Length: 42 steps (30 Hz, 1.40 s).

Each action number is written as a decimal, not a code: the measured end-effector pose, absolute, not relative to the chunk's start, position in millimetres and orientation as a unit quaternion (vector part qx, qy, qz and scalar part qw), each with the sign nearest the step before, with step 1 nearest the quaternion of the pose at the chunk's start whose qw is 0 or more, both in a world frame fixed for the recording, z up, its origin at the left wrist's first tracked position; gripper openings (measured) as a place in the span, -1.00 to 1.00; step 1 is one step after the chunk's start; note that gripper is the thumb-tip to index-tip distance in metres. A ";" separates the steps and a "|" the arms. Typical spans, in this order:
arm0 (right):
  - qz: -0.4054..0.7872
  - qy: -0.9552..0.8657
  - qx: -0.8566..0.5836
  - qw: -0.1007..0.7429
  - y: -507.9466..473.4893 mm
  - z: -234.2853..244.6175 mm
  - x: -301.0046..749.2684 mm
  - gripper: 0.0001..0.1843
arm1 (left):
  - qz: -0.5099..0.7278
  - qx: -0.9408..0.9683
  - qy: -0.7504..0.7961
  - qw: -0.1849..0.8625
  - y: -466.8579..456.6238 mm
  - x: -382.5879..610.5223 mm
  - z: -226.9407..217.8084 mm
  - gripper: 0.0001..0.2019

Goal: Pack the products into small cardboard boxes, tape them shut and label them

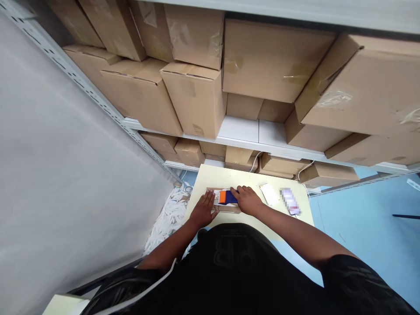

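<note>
A small cardboard box (229,209) lies on the pale yellow table, with a white label or paper on its top. My left hand (203,210) rests on the box's left end, fingers stretched out and holding nothing. From the right, my right hand (246,199) grips an orange and dark blue tape dispenser (227,197) over the top of the box. Something clear and shiny, like tape, shows between the dispenser and my left fingers. Part of the dispenser is hidden under my right hand.
The pale yellow table (262,227) stands against metal shelving packed with cardboard boxes (193,96). To the right lie a white card-like item (269,194) and a blurred-out phone-like item (290,201). White paper strips (167,214) heap on the floor at left, beside a grey wall (65,153).
</note>
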State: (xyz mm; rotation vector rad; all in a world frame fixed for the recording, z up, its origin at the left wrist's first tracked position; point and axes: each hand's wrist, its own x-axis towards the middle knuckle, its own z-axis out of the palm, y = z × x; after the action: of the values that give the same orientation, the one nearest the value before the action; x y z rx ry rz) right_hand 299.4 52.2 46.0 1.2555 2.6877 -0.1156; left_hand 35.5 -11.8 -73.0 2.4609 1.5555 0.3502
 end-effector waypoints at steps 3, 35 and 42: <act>-0.048 0.902 0.420 0.082 49.9 46.5 318.7 -0.29 | 0.110 0.846 0.511 0.102 -6.3 39.0 -70.9 -0.16; -0.052 0.869 0.468 0.153 51.9 -19.7 441.1 -0.31 | 0.082 0.849 0.509 0.111 2.2 50.5 -61.7 -0.14; -0.188 0.794 0.533 0.224 57.5 -41.2 431.1 -0.58 | 0.092 0.849 0.508 0.111 1.9 50.1 -64.0 -0.12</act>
State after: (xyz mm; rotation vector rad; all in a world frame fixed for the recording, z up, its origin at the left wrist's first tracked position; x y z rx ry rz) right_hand 431.1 57.5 -41.2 1.4695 2.1911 -0.5197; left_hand 50.1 1.9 -64.0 2.4934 1.4923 0.2701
